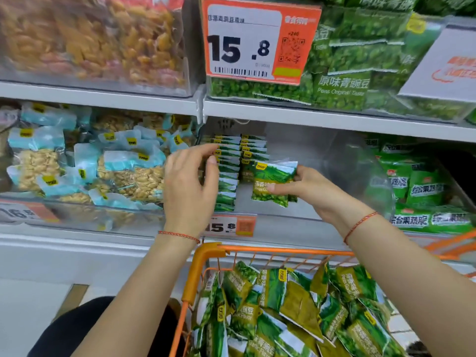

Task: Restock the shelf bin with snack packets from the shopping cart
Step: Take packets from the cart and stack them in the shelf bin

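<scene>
Green foil is what the right hand (306, 188) has hold of: 1 snack packet (273, 184), or possibly a few stacked behind it, pinched between thumb and curled fingers and held upright, its long axis vertical and its printed face toward the camera. It sits inside the clear shelf bin (322, 161), just right of the 2 rows of packets (239, 163) already standing on edge against the bin's left side. The left hand (189, 184) is open, fingers spread and loosely bent, its fingertips at the front of the left row, seemingly steadying or pushing it; whether it actually presses on the packets I cannot tell. The relation that matters is this: the held packet lies beside the right-hand row, and the bare part of the bin runs off to the right, so the right hand is the nearer one for seating it, likely as the start or front of a further row. Below both forearms, the orange shopping cart (198, 269) holds a loose heap of the same green packets (296, 313), so by my judgement much restocking remains.
</scene>
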A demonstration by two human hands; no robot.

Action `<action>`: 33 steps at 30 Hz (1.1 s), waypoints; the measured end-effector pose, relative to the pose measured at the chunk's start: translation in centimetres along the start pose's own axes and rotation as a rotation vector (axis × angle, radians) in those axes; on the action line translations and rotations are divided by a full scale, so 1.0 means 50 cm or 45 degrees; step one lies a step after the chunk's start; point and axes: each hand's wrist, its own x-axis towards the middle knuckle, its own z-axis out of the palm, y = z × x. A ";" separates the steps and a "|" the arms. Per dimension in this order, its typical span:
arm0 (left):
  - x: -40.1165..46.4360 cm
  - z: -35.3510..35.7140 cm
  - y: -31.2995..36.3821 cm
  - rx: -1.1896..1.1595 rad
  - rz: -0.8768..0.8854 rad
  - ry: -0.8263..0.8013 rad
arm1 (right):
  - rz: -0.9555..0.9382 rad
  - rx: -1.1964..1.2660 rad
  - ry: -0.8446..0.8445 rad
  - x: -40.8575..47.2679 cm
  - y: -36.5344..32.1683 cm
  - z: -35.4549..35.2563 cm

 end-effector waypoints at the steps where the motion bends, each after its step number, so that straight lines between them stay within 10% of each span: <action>1: -0.003 0.000 -0.015 0.017 0.025 0.050 | 0.029 -0.023 -0.020 0.012 0.005 -0.002; 33: 0.006 0.029 -0.048 0.048 -0.025 0.062 | 0.351 -0.791 -0.024 0.119 0.043 0.077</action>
